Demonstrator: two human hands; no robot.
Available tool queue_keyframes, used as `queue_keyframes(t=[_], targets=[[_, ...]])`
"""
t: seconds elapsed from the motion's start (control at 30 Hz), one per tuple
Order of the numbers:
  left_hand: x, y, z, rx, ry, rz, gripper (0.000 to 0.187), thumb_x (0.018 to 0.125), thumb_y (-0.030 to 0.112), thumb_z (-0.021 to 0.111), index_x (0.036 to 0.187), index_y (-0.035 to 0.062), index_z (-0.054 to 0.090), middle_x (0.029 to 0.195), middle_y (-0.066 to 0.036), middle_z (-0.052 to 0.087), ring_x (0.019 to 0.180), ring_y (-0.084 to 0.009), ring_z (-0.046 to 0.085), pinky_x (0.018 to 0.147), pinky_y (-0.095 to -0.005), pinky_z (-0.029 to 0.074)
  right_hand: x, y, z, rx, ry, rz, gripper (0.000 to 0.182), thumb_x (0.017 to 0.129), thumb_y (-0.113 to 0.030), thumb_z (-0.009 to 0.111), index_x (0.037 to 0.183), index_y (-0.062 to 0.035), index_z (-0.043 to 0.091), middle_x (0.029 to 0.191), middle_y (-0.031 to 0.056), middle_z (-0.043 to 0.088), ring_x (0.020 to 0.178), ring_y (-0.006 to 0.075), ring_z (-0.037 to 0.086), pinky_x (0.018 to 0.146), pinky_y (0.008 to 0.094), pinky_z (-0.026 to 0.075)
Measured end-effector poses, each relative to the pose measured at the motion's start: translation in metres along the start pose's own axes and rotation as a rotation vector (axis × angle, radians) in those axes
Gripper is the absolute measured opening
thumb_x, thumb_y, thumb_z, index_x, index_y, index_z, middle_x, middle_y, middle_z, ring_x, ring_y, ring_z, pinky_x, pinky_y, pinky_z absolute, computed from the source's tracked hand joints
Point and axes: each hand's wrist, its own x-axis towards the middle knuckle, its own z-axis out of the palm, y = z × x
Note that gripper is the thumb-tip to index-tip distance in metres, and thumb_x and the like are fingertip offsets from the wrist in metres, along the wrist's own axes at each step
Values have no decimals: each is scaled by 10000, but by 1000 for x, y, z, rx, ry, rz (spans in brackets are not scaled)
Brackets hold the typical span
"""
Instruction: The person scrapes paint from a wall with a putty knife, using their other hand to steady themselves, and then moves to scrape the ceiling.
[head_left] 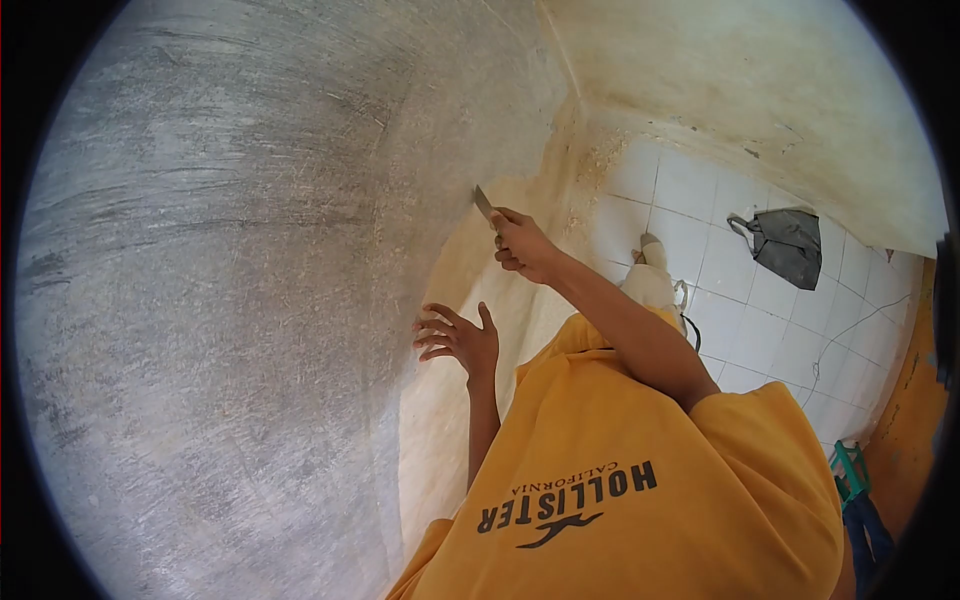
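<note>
My right hand (524, 245) is closed round a scraper (483, 203), whose flat grey blade points up and left, its tip right at the wall. The grip end is hidden in my fingers. Lower and to the left, my left hand (462, 340) has its fingers spread, with nothing in it, close to the wall. Most of the wall (250, 250) is grey and rough, streaked with dark scratch marks. A smoother cream part (505, 280) borders the grey behind my hands.
Beyond my right arm lies a white tiled floor (735, 270), with a dark grey bag (790, 247) on it. My foot (650, 250) stands near the corner. A second cream wall (800, 100) rises at the upper right. A green plastic item (850, 468) sits at the lower right.
</note>
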Motion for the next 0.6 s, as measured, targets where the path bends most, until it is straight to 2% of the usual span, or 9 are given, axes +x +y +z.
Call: queue_keyframes(t=[0.17, 0.27, 0.37, 0.47, 0.57, 0.6], targets=[[0, 8, 1, -11, 26, -2, 1129, 900, 638, 546, 1548, -39, -83, 1492, -484, -167, 1286, -777, -139, 912, -889, 29, 36, -2, -24, 24, 58, -13, 243, 1045, -306, 504, 1171, -101, 534, 731, -17, 392, 505, 58, 304, 412, 214, 249], [-2, -2, 4, 13, 26, 10, 1125, 902, 648, 534, 1548, -43, -75, 1494, -485, -157, 1286, -779, -135, 905, -891, 31, -5, -7, -5, -26, -74, 25, 299, 1045, -313, 508, 1246, -92, 526, 734, -18, 395, 514, 56, 310, 414, 212, 255], [0, 4, 4, 40, 5, -2, 1121, 904, 656, 523, 1548, -48, -66, 1492, -490, -147, 1286, -782, -120, 903, -892, 36, 16, -3, -12, -41, 71, -32, 351, 1050, -310, 503, 1325, -92, 507, 731, -27, 391, 516, 53, 302, 420, 213, 244], [-3, 7, 3, 66, 1, -19, 1120, 904, 657, 518, 1548, -53, -61, 1490, -496, -139, 1288, -783, -108, 905, -891, 46, 17, -6, -23, -31, -14, -16, 388, 1050, -304, 509, 1379, -99, 488, 713, -36, 381, 517, 52, 299, 422, 220, 235], [2, 8, 1, 88, 3, -19, 1121, 905, 657, 517, 1547, -53, -67, 1491, -495, -138, 1289, -782, -111, 910, -889, 53, -6, -4, 3, -52, -6, 5, 379, 1052, -310, 503, 1366, -98, 499, 693, -42, 369, 515, 53, 292, 422, 224, 230], [1, 7, 3, 95, 20, -13, 1123, 906, 657, 517, 1547, -52, -71, 1492, -493, -141, 1289, -783, -113, 910, -889, 54, -2, -4, 2, -48, 8, -8, 346, 1053, -320, 496, 1316, -95, 518, 683, -44, 360, 513, 54, 280, 424, 223, 226]])
